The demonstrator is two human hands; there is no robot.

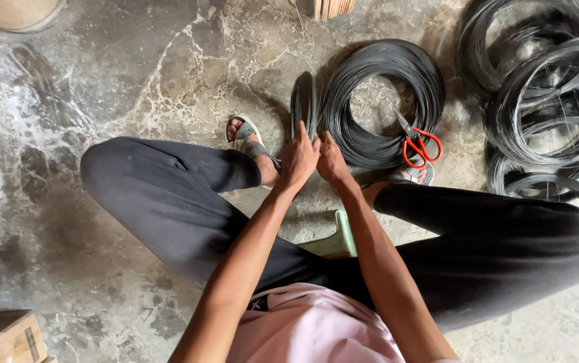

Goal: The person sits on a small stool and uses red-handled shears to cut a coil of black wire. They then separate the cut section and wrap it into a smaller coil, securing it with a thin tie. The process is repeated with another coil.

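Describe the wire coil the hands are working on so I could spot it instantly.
Start at the big flat coil of black wire on the concrete floor. Just left of it, the small coil stands on edge, gripped by both hands: left hand, right hand.

Wire coils (545,101) cut off at rt edge.

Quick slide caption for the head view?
Both hands, left and right, grip an upright black wire coil beside red-handled scissors.

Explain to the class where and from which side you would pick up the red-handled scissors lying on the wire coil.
Probably the red loop handles of the scissors, reached from above on the person's side: they face the knees, rest atop the flat wire coil, and the blades point away.
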